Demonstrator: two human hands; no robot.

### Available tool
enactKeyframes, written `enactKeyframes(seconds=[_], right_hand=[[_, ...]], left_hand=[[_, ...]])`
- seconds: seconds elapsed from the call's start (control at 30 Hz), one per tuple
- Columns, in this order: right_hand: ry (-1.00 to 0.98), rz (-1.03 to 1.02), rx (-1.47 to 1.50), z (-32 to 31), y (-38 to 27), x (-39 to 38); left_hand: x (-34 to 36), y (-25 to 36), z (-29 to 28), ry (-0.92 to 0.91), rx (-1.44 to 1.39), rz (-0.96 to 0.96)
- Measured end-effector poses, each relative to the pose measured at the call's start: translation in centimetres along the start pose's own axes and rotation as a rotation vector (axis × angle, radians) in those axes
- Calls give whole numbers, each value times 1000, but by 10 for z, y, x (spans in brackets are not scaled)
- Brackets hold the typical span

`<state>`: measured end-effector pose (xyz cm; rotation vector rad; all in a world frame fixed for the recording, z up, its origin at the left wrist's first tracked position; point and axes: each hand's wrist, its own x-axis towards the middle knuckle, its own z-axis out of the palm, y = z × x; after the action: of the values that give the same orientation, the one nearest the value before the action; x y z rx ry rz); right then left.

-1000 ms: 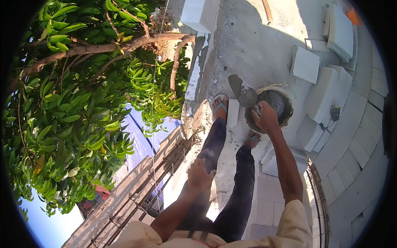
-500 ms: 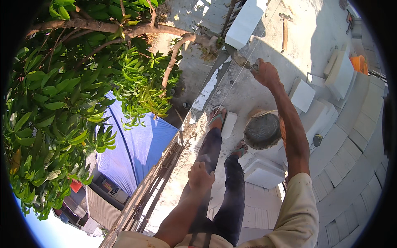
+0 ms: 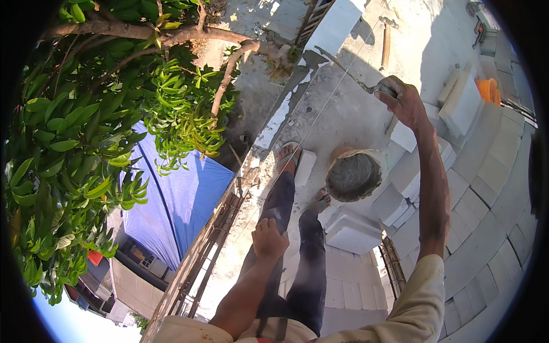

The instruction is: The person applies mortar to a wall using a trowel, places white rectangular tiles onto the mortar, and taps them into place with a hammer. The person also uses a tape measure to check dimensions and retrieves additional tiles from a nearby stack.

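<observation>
My right hand [image 3: 397, 94] grips a trowel [image 3: 357, 80], its blade reaching up-left to a strip of grey mortar [image 3: 310, 63] beside a white block [image 3: 331, 31] atop the wall. My left hand [image 3: 270, 238] rests on my left thigh, fingers bent but apart, holding nothing visible. A round bucket of wet grey mortar [image 3: 353, 174] stands by my right foot. A loose white block [image 3: 306, 167] lies beside my left foot. A taut string [image 3: 330, 97] runs along the wall.
Stacked white blocks [image 3: 351, 231] line my right, with an orange bucket [image 3: 486, 91] and a wooden-handled hammer [image 3: 386, 48] farther up. On the left are a leafy tree [image 3: 74, 148], a drop beyond the wall's edge, a blue tarp [image 3: 166, 200] below and rebar [image 3: 200, 251].
My right hand has lifted the mortar-loaded trowel from over the bucket toward the wall top, then drawn slightly back to the right. My left hand stays on my thigh. The view has shifted.
</observation>
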<state>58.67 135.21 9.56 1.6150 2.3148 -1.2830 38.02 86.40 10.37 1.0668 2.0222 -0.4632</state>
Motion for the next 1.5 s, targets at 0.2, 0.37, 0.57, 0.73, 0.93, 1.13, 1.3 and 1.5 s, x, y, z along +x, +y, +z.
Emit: enactKeyframes(seconds=[0.2, 0.37, 0.57, 0.73, 0.93, 1.13, 1.3, 1.5], right_hand=[[164, 214, 316, 126, 74, -170], [79, 836, 230, 241, 90, -291], [129, 876, 275, 321, 104, -352], [11, 902, 407, 311, 17, -445], [57, 924, 860, 385, -37, -592], [408, 906, 670, 294, -23, -685], [1601, 1085, 746, 139, -66, -772], [2510, 625, 170, -89, -84, -935]], left_hand=[[8, 8, 2, -27, 22, 4], [4, 21, -4, -17, 79, 59], [-3, 33, 3, -1, 209, 172], [1, 50, -15, 2, 249, 277], [17, 127, -22, -136, 248, 665], [-5, 226, -86, -270, 278, 993], [-22, 273, -140, -313, 228, 1206], [-153, 372, -161, -325, -43, 1397]])
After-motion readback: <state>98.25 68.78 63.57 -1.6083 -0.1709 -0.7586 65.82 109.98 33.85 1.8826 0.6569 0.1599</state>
